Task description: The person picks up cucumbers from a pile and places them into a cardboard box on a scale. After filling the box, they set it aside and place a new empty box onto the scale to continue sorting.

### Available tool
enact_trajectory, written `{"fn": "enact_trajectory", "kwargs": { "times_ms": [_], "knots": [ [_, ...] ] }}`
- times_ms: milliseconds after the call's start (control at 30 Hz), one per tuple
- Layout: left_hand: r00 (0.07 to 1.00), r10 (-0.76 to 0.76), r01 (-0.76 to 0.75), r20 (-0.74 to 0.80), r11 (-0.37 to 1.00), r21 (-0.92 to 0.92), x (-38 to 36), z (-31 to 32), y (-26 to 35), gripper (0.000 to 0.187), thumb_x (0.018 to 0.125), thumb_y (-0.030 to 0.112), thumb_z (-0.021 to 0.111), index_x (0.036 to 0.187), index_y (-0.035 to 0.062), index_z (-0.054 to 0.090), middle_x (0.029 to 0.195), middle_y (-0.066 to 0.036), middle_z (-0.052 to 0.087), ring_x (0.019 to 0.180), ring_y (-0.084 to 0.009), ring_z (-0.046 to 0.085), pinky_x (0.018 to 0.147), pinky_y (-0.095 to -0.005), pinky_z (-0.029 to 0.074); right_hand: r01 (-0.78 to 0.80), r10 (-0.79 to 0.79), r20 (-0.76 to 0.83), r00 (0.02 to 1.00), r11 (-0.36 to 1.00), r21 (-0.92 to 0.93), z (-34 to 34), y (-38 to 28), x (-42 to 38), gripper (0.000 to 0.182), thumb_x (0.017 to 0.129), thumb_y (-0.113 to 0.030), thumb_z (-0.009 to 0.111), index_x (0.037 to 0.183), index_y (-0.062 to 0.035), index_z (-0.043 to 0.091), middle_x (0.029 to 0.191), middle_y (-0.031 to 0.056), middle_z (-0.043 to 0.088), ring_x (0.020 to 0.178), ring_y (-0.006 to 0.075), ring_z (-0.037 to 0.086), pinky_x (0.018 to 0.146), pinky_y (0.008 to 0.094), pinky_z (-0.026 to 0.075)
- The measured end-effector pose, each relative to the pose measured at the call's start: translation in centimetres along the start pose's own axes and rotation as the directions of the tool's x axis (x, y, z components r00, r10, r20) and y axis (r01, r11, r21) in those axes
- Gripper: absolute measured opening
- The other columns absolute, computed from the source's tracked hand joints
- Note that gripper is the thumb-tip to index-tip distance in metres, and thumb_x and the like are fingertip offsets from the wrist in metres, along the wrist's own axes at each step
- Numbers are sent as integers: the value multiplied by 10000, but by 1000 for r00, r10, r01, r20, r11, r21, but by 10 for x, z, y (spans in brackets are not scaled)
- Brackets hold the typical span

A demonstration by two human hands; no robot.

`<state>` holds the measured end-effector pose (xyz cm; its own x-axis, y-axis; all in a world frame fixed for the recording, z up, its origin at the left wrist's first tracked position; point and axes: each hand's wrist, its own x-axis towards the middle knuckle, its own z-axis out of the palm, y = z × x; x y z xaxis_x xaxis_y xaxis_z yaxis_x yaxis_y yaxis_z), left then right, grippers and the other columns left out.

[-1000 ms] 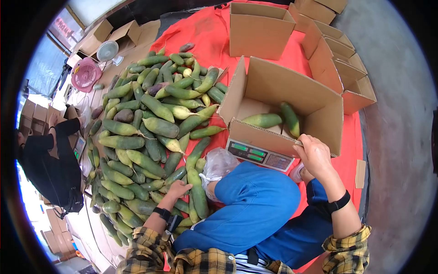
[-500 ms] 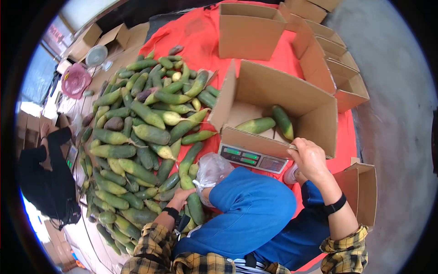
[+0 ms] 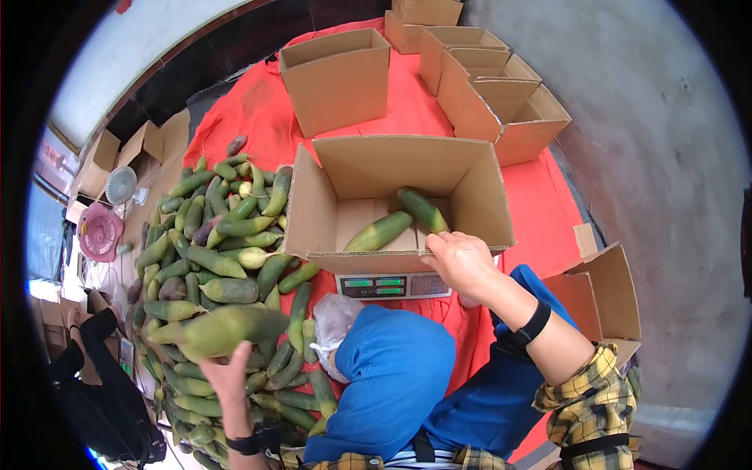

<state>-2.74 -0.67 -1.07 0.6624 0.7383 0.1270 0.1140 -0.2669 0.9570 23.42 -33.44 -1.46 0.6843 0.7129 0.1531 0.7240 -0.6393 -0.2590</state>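
Motion blur softened the radish [image 3: 219,330] above the pile [image 3: 227,291]; we could not confirm contact with the left hand [image 3: 228,377], whose fingers were spread at its near edge. The right hand [image 3: 464,265] pinched the carton [image 3: 368,262] rim, partly covering it; two radishes [image 3: 380,233] lay inside.

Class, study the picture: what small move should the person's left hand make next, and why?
Probably guide the large green radish toward the open box: it appears raised over the pile at the left hand, two radishes lie in the box on the scale, and the right hand is at its near rim.
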Motion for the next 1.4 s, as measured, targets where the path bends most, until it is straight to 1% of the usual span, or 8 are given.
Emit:
{"fn": "enact_trajectory", "kwargs": {
  "times_ms": [200,267,400,700,833,900,1100,1400],
  "knots": [
    [849,516,-519,113,855,-3,47,84,114,737,651,48,800,1302,6,457,1324,-135,471,1173,-253,511,1026,-370,396,-49,50,36,998,999,-17,0,-1,0,204,844,-251,622,854,-57,560,790,124,617,813,313,614,719,420,494],
    [537,804,-843,255,510,167,68,134,136,675,638,63,809,1236,4,500,1209,-127,546,1128,-287,537,966,-384,424,-28,29,59,998,999,-19,0,1,0,202,841,-245,624,859,-54,560,791,131,614,817,318,613,712,422,493],
    [484,517,-852,706,464,244,80,200,105,640,730,128,750,1285,33,446,1196,-183,536,1110,-355,531,931,-392,438,-20,19,96,995,1000,6,-6,0,2,208,842,-226,622,882,-37,546,838,139,614,843,333,605,713,438,486],
    [871,0,-268,491,839,474,41,51,-63,347,808,174,681,1088,3,565,976,-184,607,874,-322,603,768,-390,490,-71,74,98,992,997,-29,-5,-2,11,181,864,-195,592,912,-33,528,879,152,624,880,341,603,748,453,488],
    [742,-482,-19,466,680,733,-44,-14,-183,333,772,276,727,865,5,557,727,-122,578,643,-242,545,607,-371,460,-52,53,107,993,999,-9,-8,-6,9,179,860,-175,593,910,-23,512,871,151,619,867,344,603,742,450,488],
    [547,-749,192,375,548,814,-78,-26,-223,588,721,441,748,1025,-34,583,923,-208,644,893,-349,635,767,-416,496,-31,31,107,994,1000,1,-8,-7,9,178,857,-171,594,905,-23,508,870,151,617,863,345,602,736,449,487],
    [527,-806,256,269,453,854,-127,-11,-267,909,614,606,760,1111,-127,555,1105,-301,603,1056,-394,599,895,-408,478,-2,2,65,998,1000,0,-10,-7,11,161,842,-168,611,838,-34,523,799,130,581,793,323,591,674,430,480],
    [424,-862,559,279,491,668,-124,11,-245,699,612,382,781,1089,-87,576,1049,-228,647,951,-308,652,808,-380,519,111,-120,81,989,988,105,-15,-3,6,147,809,-128,652,797,-30,543,768,119,565,772,306,577,656,413,482]
  ]
}}
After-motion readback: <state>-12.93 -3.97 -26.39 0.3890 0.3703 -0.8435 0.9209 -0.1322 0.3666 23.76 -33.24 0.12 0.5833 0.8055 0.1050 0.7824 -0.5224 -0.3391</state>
